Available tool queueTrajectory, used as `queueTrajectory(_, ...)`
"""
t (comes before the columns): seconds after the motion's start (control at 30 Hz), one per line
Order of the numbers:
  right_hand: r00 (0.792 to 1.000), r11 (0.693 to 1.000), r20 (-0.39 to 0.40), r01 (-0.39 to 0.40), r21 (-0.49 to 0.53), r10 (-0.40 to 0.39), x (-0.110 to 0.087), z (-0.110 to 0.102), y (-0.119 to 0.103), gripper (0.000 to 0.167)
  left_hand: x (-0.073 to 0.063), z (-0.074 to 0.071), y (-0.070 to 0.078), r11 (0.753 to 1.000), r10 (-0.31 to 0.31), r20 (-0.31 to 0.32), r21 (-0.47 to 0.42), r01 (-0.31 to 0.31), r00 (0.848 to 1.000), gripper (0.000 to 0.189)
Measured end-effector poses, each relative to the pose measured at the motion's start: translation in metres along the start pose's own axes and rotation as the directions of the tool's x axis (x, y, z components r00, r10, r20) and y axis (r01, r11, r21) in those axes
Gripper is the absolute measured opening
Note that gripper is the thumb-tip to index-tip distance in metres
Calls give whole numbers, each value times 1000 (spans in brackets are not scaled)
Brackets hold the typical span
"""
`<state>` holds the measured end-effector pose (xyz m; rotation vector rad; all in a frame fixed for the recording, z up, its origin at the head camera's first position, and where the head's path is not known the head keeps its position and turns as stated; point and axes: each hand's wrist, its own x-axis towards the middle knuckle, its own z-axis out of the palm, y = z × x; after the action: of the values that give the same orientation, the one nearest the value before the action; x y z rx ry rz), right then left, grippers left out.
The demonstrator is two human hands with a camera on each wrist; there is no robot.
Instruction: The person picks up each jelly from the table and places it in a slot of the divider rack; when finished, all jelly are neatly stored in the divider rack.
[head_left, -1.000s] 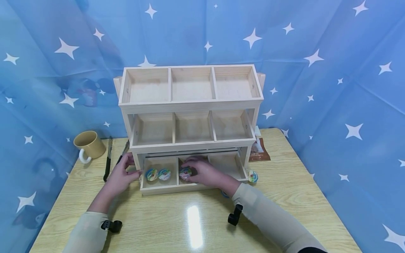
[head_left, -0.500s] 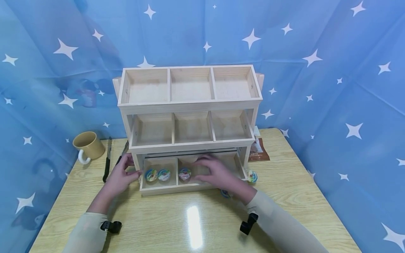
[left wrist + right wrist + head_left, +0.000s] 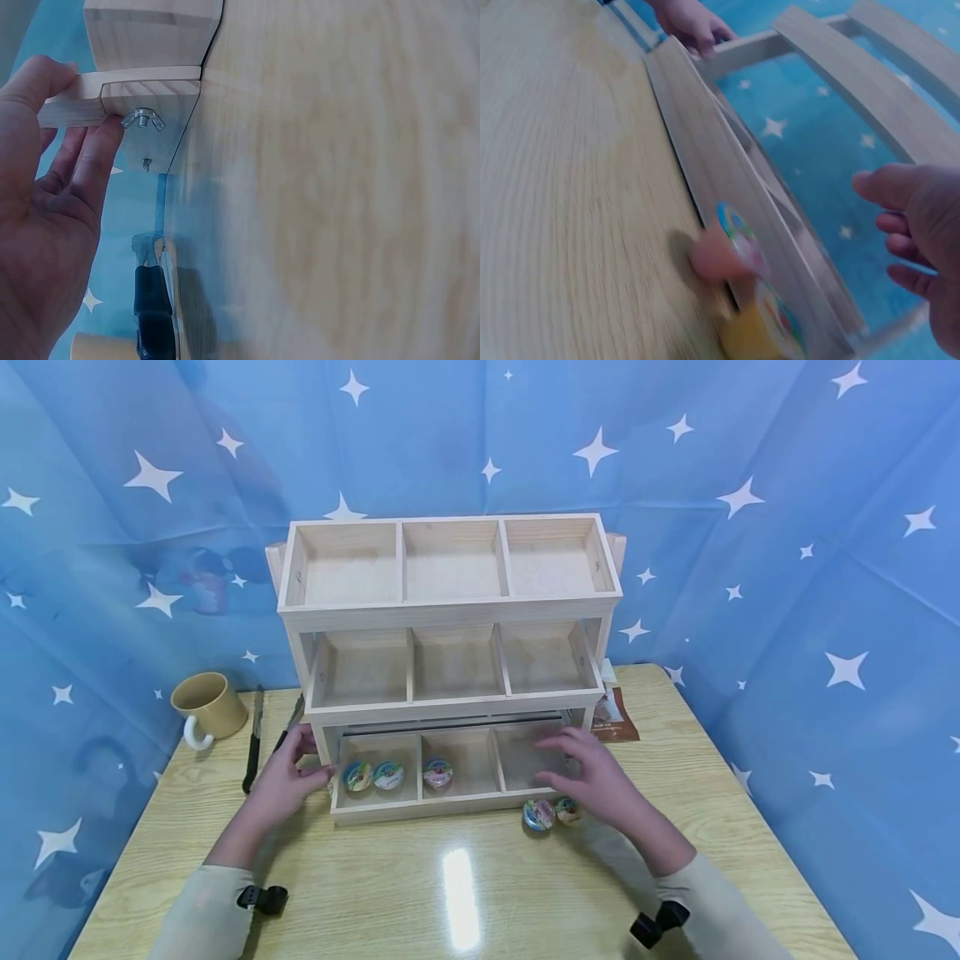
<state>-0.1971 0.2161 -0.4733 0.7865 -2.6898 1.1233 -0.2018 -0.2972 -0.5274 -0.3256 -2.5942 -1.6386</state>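
A three-tier wooden shelf [image 3: 450, 616] stands on the table. My left hand [image 3: 288, 781] grips its lower left side, thumb above and fingers beneath the wooden bar [image 3: 75, 109] in the left wrist view. Two jelly cups with printed lids, one yellowish [image 3: 358, 776] and one pale [image 3: 388, 775], lie in the bottom left compartment. A pinkish jelly cup [image 3: 437, 772] lies in the bottom middle one. My right hand [image 3: 596, 777] holds nothing, fingers apart and bent, over the bottom right compartment. Below it, a pink jelly cup [image 3: 724, 251] and a yellow jelly cup [image 3: 757, 330] lie on the table against the shelf's front.
A tan mug [image 3: 210, 706] with a white handle stands at the left rear. Two black-handled utensils [image 3: 254, 752] lie between it and the shelf. A brown packet [image 3: 615, 718] lies behind the shelf's right side. Starry blue cloth [image 3: 750, 568] hangs behind the table.
My right hand has let go of the pinkish jelly cup in the bottom middle compartment and moved right. The left hand stays on the shelf's side.
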Motion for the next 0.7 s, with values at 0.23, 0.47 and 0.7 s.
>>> queueTrajectory(0.23, 997, 996, -69, 17, -88, -23, -24, -26, 25, 45, 0, 0, 0, 1000, -1, 4, -7, 1, 1000, 63)
queueTrajectory(0.47, 996, 987, -66, -71, -146, 62, -45, -36, 44, 42, 0, 1, 1, 1000, 7, 10, -28, -7, 1000, 61)
queueTrajectory(0.7, 996, 985, -41, -80, -156, 74, -54, -37, 52, 43, -1, 1, 3, 999, 15, 11, -38, -14, 1000, 60)
